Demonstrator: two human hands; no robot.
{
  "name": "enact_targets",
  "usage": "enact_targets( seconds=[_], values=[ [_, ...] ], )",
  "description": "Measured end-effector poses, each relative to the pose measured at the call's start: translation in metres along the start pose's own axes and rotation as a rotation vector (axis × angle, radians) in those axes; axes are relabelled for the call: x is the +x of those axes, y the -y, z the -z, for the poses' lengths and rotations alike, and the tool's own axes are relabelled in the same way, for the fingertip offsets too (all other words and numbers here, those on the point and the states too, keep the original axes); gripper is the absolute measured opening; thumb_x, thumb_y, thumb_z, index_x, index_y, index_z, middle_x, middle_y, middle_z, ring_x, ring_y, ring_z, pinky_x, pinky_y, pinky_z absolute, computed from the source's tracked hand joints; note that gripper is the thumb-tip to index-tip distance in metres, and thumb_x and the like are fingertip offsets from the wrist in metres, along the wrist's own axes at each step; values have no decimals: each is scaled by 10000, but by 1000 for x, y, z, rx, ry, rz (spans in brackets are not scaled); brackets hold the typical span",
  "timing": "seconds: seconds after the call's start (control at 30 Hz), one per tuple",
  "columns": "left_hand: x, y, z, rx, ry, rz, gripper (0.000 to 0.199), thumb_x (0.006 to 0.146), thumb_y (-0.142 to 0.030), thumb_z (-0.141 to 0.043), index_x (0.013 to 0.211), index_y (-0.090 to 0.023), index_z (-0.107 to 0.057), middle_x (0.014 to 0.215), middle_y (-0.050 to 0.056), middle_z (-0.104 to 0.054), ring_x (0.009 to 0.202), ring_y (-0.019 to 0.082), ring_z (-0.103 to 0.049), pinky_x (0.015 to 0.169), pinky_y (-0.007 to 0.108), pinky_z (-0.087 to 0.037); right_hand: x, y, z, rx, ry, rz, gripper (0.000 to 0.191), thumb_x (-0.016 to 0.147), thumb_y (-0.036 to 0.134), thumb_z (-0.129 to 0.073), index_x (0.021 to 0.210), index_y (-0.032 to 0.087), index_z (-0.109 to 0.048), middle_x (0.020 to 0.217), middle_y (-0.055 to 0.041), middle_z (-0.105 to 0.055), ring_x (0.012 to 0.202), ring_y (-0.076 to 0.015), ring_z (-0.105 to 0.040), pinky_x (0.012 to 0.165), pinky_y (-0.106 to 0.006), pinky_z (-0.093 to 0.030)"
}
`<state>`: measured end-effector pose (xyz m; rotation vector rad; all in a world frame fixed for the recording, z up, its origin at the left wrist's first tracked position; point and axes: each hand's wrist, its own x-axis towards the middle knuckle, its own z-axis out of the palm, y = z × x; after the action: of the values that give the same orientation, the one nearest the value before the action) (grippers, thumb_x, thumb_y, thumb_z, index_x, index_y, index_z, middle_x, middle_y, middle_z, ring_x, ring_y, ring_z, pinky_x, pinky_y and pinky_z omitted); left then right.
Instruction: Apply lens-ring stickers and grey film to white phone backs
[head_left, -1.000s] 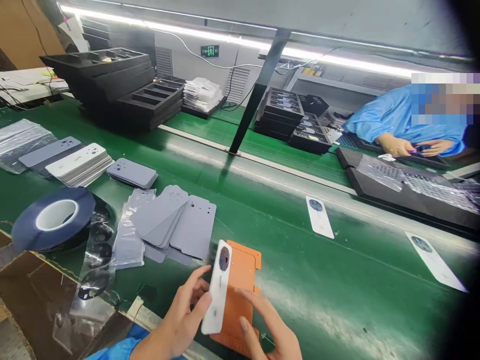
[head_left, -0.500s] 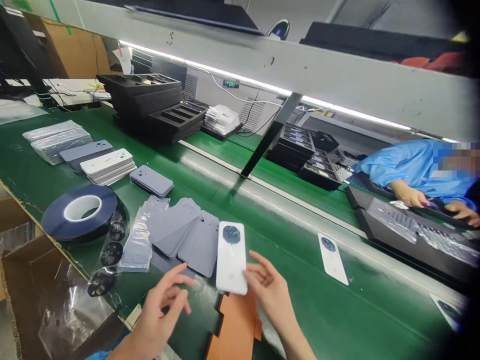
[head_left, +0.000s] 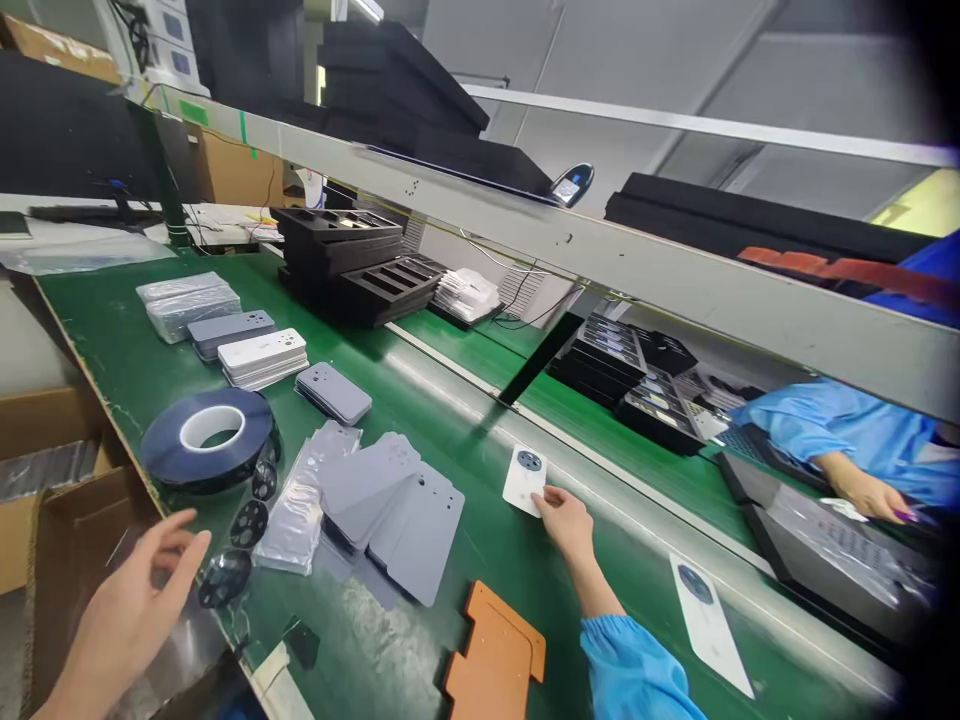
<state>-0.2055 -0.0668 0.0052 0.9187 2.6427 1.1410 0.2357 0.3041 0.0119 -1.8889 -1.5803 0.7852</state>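
My right hand (head_left: 568, 525) pinches the lower corner of a white phone back cover (head_left: 519, 487), which has a dark round camera patch. The cover is over the green work surface, beside the metal strip. To the left, my left hand (head_left: 131, 605) is empty with its fingers apart, over the table's edge near a strip of black camera films (head_left: 249, 523). That strip trails from a large blue film roll (head_left: 161, 440). Between my hands lie fanned grey phone back covers (head_left: 427, 525) and an orange fixture (head_left: 491, 665).
Stacks of white covers (head_left: 262, 350) and grey covers (head_left: 334, 392) stand behind the roll, with black foam trays (head_left: 337, 240) farther back. Another white cover (head_left: 716, 630) lies at right. A co-worker's hand (head_left: 862, 488) is beyond it. A shelf beam (head_left: 517, 215) crosses above.
My right hand has carried the white cover away from above the orange fixture, forward and to the right. My left hand has drawn back leftward to the table's edge. The view has shifted.
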Motion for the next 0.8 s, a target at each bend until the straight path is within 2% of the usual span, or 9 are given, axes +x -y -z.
enact_targets(
  seconds=[0.1, 0.2, 0.27, 0.33, 0.4, 0.47, 0.57, 0.67, 0.8],
  values=[
    [-6, 10, -5, -120, 205, 77, 530, 801, -673, -613, 1035, -220, -758, 715, 12, -736, 624, 216, -686, 566, 273, -544, -10, 5, 5, -104, -16, 51, 294, 960, 355, -688, 1187, 167, -680, 1233, -107, -699, 1082, -258, -687, 959, -468, -559],
    [-17, -4, -13, -299, 271, 94, 658, 823, -687, -625, 1260, -202, -705, 558, -48, -603, 475, 161, -560, 495, 248, -474, -35, 18, 3, -143, 4, 126, 268, 865, 363, -714, 1036, 159, -748, 1069, -143, -775, 1024, -326, -724, 966, -470, -533],
    [-23, -21, -18, -437, 376, 126, 764, 827, -683, -642, 1374, -149, -629, 514, -77, -528, 425, 147, -510, 465, 249, -446, -64, 33, -6, -131, 61, 188, 304, 844, 414, -687, 1015, 178, -771, 1006, -126, -800, 970, -331, -745, 921, -449, -549],
    [-28, -39, -23, -549, 455, 143, 824, 822, -664, -656, 1414, -95, -578, 585, -67, -567, 414, 131, -516, 485, 262, -459, -103, 51, -20, -87, 171, 263, 351, 852, 489, -659, 1021, 208, -785, 989, -94, -812, 935, -302, -755, 883, -415, -569],
    [-33, -53, -28, -589, 543, 159, 828, 830, -617, -664, 1442, -74, -539, 662, -50, -600, 402, 113, -529, 484, 260, -452, -149, 68, -37, 10, 360, 358, 416, 862, 557, -645, 1046, 213, -790, 996, -92, -815, 884, -292, -755, 856, -421, -586],
    [-38, -63, -33, -623, 589, 150, 800, 835, -561, -677, 1462, -91, -519, 706, -49, -596, 417, 105, -550, 476, 243, -437, -194, 84, -56, 137, 571, 428, 413, 892, 542, -634, 1073, 206, -793, 1056, -106, -809, 937, -293, -752, 891, -426, -588],
    [-46, -70, -41, -634, 606, 117, 784, 832, -476, -706, 1500, -130, -489, 759, -52, -592, 455, 97, -588, 490, 228, -449, -245, 100, -83, 259, 814, 420, 419, 928, 475, -631, 1209, 188, -750, 1153, -114, -784, 1002, -274, -745, 888, -388, -602],
    [-51, -69, -49, -607, 644, 99, 784, 838, -419, -715, 1532, -158, -460, 828, -38, -619, 477, 94, -616, 505, 226, -475, -268, 107, -108, 356, 943, 387, 485, 938, 464, -639, 1313, 159, -685, 1151, -117, -771, 1018, -273, -742, 846, -371, -614],
    [-50, -65, -59, -567, 656, 106, 761, 832, -387, -715, 1526, -178, -483, 849, -37, -622, 474, 92, -615, 496, 223, -467, -267, 99, -131, 508, 1004, 298, 541, 952, 531, -626, 1343, 160, -657, 1162, -130, -764, 1072, -283, -725, 896, -382, -591]
  ],
)
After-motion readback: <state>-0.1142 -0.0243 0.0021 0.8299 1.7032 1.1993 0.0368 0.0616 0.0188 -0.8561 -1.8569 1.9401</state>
